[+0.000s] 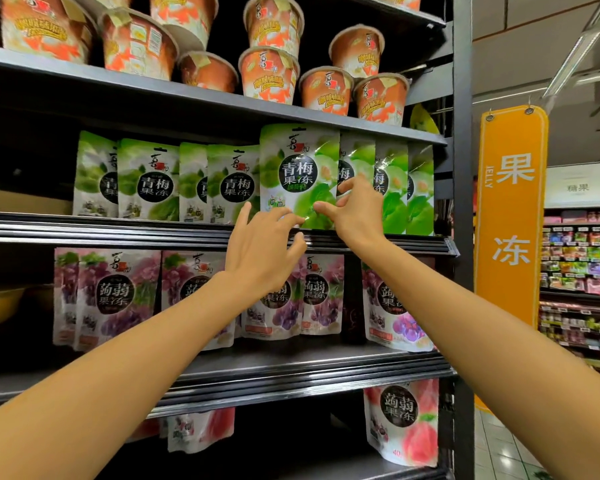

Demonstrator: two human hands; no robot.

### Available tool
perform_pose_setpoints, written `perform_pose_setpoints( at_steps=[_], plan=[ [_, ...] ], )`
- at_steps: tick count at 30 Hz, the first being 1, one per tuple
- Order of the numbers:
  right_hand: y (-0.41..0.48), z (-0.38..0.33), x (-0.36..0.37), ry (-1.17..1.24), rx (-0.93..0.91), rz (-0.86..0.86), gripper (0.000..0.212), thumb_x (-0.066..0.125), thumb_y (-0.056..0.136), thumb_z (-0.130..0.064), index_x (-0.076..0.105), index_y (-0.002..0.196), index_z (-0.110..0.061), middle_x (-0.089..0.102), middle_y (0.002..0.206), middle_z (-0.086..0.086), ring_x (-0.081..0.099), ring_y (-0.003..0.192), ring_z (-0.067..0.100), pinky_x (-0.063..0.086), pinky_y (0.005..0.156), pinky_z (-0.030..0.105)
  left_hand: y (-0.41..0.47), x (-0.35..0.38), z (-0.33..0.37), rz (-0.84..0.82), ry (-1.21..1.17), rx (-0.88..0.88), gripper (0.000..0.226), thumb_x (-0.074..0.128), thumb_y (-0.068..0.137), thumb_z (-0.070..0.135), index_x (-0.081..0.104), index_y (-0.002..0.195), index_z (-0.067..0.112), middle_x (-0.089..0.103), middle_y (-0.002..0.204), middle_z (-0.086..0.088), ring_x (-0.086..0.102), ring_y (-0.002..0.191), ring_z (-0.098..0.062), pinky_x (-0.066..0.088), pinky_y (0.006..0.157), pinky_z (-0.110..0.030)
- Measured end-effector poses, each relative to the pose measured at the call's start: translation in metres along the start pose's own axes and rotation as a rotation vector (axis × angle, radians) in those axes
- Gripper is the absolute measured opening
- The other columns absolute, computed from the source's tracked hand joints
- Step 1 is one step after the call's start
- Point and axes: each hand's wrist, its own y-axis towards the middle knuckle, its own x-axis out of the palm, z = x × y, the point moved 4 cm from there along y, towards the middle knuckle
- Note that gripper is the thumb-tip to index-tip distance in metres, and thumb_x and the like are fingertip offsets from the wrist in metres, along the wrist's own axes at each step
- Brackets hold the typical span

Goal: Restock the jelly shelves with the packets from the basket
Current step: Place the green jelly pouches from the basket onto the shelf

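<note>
A large green packet [297, 168] stands upright at the front edge of the jelly shelf [118, 230], its base just behind the shelf's dark rail, and it is forward of every other bag in its row. The right hand [355, 213] grips the green packet at its lower right corner: the thumb [321, 206] lies across the printed front and the curled fingers [349, 185] close on the packet's right edge. The left hand [262, 251] is just below and left of the green packet, apart from the right hand, with its fingers spread and loosely bent; the upper fingertips touch the packet's bottom edge and hold nothing. Left of the green packet more matching green bags [149, 181] stand in a row set further back, and others [392, 188] stand just behind it to the right. Above the green packet, orange jelly cups [269, 76] sit stacked on the next shelf up. Below it purple packets [113, 296] line the lower shelf, partly hidden by both forearms, and lower again a pink packet [400, 420] stands to the right. Well to the right of the green packet, past the rack's upright post, hangs an orange sign [510, 216] marked JELLY.
</note>
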Motion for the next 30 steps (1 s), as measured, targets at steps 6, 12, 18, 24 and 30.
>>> perform_pose_setpoints(
  at_steps=[6, 12, 18, 24, 30],
  plan=[
    [-0.02, -0.005, -0.003, 0.008, -0.006, 0.011, 0.037, 0.074, 0.086, -0.032, 0.058, 0.112, -0.011, 0.061, 0.089, 0.0, 0.058, 0.084, 0.014, 0.039, 0.073, 0.023, -0.014, -0.016, -0.006, 0.034, -0.172, -0.014, 0.033, 0.045, 0.098, 0.03, 0.06, 0.127, 0.024, 0.06, 0.133, 0.008, 0.046, 0.131, -0.009, 0.005, 0.122, -0.038],
    [-0.088, -0.017, -0.006, -0.028, 0.002, 0.077, 0.019, 0.063, 0.089, -0.045, 0.063, 0.097, -0.028, 0.056, 0.072, -0.022, 0.06, 0.082, 0.009, 0.045, 0.072, 0.032, -0.064, -0.051, -0.02, 0.209, -0.408, -0.042, 0.023, 0.058, 0.09, 0.015, 0.067, 0.11, 0.02, 0.066, 0.111, 0.006, 0.052, 0.113, -0.014, 0.038, 0.104, -0.036],
    [-0.209, -0.003, 0.026, 0.122, 0.134, -0.036, 0.01, 0.066, 0.088, -0.037, 0.064, 0.088, -0.027, 0.066, 0.076, -0.013, 0.064, 0.075, 0.009, 0.054, 0.073, 0.039, -0.174, -0.057, -0.055, 0.081, -0.597, -0.189, 0.018, 0.057, 0.09, 0.009, 0.066, 0.1, 0.02, 0.055, 0.093, 0.027, 0.051, 0.098, -0.006, 0.037, 0.086, -0.009],
    [-0.399, 0.044, 0.072, 0.167, 0.391, -0.293, 0.011, 0.065, 0.089, -0.032, 0.066, 0.093, -0.022, 0.067, 0.08, -0.009, 0.065, 0.075, 0.008, 0.054, 0.07, 0.035, -0.368, -0.029, -0.087, -0.165, -0.776, -0.519, 0.018, 0.055, 0.092, 0.009, 0.067, 0.093, 0.022, 0.067, 0.09, 0.013, 0.059, 0.082, -0.009, 0.045, 0.075, -0.019],
    [-0.625, 0.107, 0.095, -0.014, 0.765, -0.806, 0.011, 0.057, 0.095, -0.019, 0.067, 0.095, -0.014, 0.059, 0.079, -0.006, 0.054, 0.073, 0.008, 0.041, 0.068, 0.025, -0.614, 0.012, -0.092, -0.55, -0.776, -1.029, 0.012, 0.057, 0.095, 0.012, 0.066, 0.092, 0.02, 0.071, 0.088, -0.003, 0.065, 0.084, -0.022, 0.051, 0.075, -0.033]
  ],
)
